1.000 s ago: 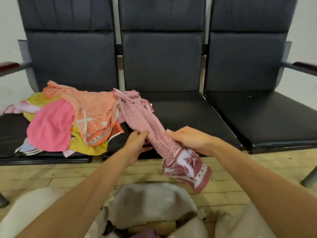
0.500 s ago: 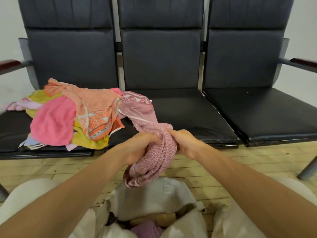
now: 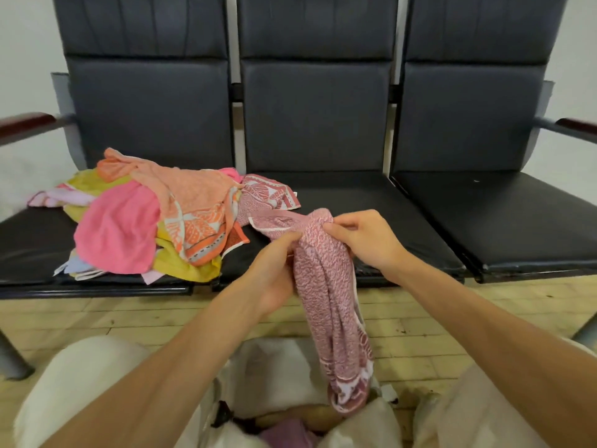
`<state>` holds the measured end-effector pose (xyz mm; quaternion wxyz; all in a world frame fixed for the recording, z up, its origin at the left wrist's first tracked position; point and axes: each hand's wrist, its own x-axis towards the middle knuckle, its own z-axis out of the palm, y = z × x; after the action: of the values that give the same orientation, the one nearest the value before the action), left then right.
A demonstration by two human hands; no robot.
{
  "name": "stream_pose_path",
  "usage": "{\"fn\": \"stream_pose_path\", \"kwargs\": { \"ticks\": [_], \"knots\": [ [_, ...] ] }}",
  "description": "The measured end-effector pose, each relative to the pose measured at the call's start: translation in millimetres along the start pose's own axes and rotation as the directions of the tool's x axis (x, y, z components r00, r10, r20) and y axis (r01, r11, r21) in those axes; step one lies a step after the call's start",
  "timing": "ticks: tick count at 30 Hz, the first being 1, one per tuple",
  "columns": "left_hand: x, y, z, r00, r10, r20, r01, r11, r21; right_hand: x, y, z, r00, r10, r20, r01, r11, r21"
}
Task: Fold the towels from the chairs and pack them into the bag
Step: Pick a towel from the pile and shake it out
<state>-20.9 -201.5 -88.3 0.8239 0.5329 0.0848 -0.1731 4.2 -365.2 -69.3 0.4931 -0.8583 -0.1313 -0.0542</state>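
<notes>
A dusty-pink patterned towel [image 3: 326, 295] hangs bunched between my two hands over the front edge of the middle seat. My left hand [image 3: 274, 273] grips it from the left and my right hand [image 3: 365, 240] pinches its top fold from the right. One end of the towel still lies on the seat beside the pile; the other end dangles down to the open white bag [image 3: 277, 379] on the floor between my knees. A pile of towels [image 3: 151, 221], orange, bright pink and yellow, lies on the left chair.
Three dark padded chairs stand in a row; the right seat [image 3: 504, 215] holds nothing. Armrests [image 3: 26, 122] stick out at both ends. The floor is pale wooden planks [image 3: 436, 318]. Inside the bag a purple cloth [image 3: 287, 431] shows.
Both hands have moved up and to the right with the towel. Its bunched lower part has dropped out and now hangs long, down to the bag.
</notes>
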Motion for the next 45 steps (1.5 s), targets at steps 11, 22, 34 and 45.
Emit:
{"fn": "stream_pose_path", "kwargs": {
  "ticks": [11, 22, 34, 45],
  "knots": [
    [-10.7, 5.6, -1.3, 0.991, -0.003, 0.135, 0.021, 0.991, -0.132, -17.4, -3.0, -10.3, 0.978, 0.208, 0.022, -0.203, 0.92, 0.336],
    [-18.3, -1.6, -13.6, 0.999, 0.005, 0.052, -0.023, 0.941, 0.337, -26.8, 2.3, -21.4, 0.973, 0.17, 0.156, -0.168, 0.985, -0.021],
    [-17.5, 3.6, -38.2, 0.983, -0.163, -0.081, 0.182, 0.864, 0.47, -18.9, 22.6, -49.2, 0.965, 0.075, -0.25, -0.139, 0.958, -0.251],
    [-21.7, 6.6, -53.7, 0.955, -0.248, -0.163, 0.296, 0.835, 0.464, -13.7, 53.2, -66.9, 0.84, 0.329, -0.432, -0.286, 0.944, 0.162]
  ]
}}
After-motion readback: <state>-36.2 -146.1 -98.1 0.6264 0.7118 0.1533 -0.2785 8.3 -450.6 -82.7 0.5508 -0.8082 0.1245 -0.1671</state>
